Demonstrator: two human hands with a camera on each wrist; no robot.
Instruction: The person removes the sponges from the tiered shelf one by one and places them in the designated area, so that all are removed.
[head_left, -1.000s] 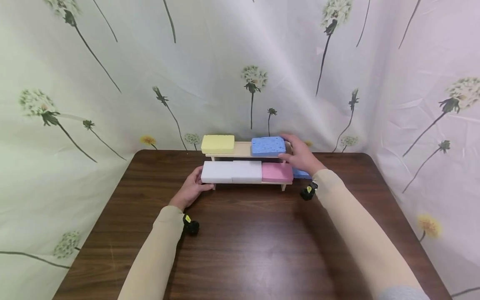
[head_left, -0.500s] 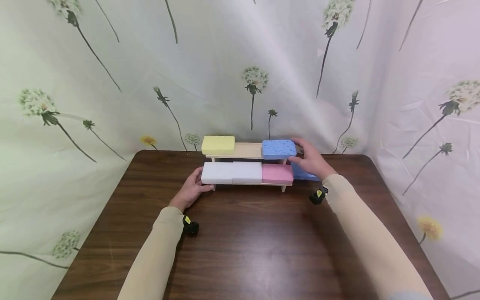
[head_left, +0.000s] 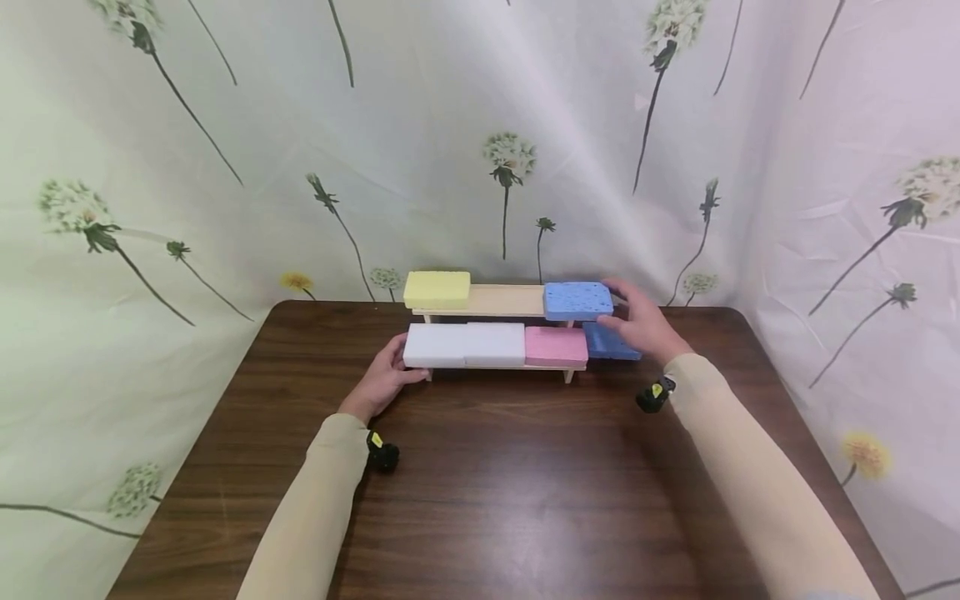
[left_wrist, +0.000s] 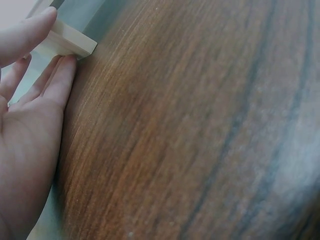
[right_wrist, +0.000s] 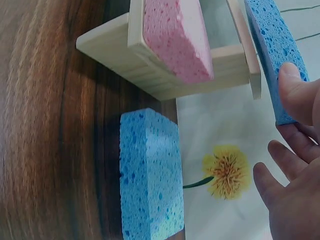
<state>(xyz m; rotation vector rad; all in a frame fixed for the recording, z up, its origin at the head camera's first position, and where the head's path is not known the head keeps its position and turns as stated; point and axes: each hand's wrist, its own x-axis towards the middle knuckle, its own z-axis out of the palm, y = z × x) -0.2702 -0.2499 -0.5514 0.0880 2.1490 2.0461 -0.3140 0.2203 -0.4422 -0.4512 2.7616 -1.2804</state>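
Note:
My right hand (head_left: 641,323) pinches a blue sponge (head_left: 577,300) by its right end, thumb in front and fingers behind. The sponge sits at the right end of the upper tier of a small wooden two-tier shelf (head_left: 506,300) and sticks out past it. My left hand (head_left: 382,379) grips the left end of the lower tier, beside a white sponge-like block (head_left: 435,345). In the left wrist view its thumb and fingers are around a wooden leg (left_wrist: 72,41). A yellow sponge (head_left: 437,290) lies at the upper tier's left end.
Along the lower tier lie a second white block (head_left: 495,344) and a pink sponge (head_left: 556,346). Another blue sponge (right_wrist: 160,175) rests on the brown wooden table (head_left: 480,467), right of the shelf. A flower-print curtain (head_left: 420,150) hangs close behind.
My right hand has shifted the blue sponge rightward along the upper tier, widening the gap from the yellow one. The blue sponge on the table shows more. My left hand stays put.

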